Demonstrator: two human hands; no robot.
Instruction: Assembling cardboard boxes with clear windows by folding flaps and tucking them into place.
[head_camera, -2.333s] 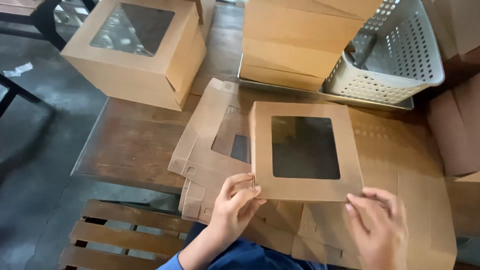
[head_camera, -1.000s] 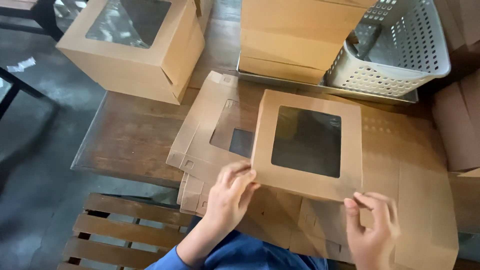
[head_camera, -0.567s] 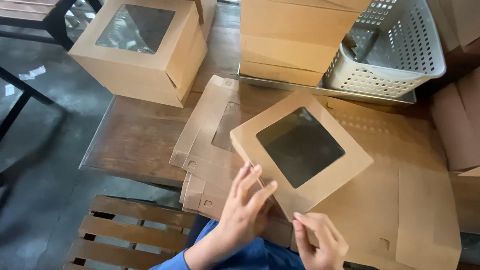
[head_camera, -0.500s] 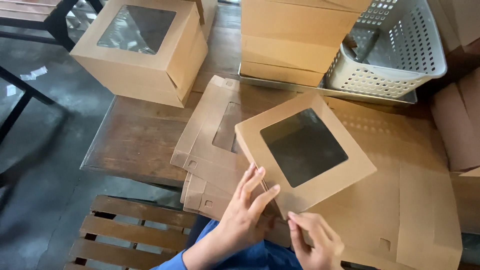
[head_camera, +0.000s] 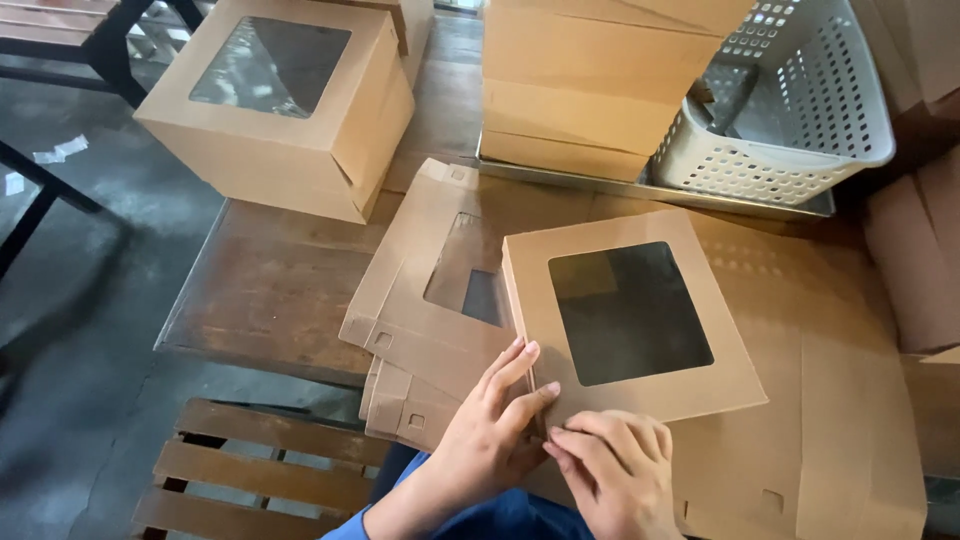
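Note:
A brown cardboard box panel with a clear window (head_camera: 630, 310) is raised over a stack of flat box blanks (head_camera: 420, 310) on the wooden table (head_camera: 270, 300). My left hand (head_camera: 495, 420) presses flat against the panel's near left corner, fingers extended. My right hand (head_camera: 615, 475) pinches the same near corner from below, fingers curled on the cardboard edge. Both hands meet at that corner.
A finished windowed box (head_camera: 285, 100) stands at the far left of the table. Stacked closed boxes (head_camera: 590, 80) sit on a metal tray beside a white perforated basket (head_camera: 790, 110). A slatted wooden bench (head_camera: 250, 470) lies below the table edge. More cardboard is at the right.
The windowed panel has turned back from a diagonal tilt to nearly square with the table. My right hand has moved left to join my left hand at the near corner.

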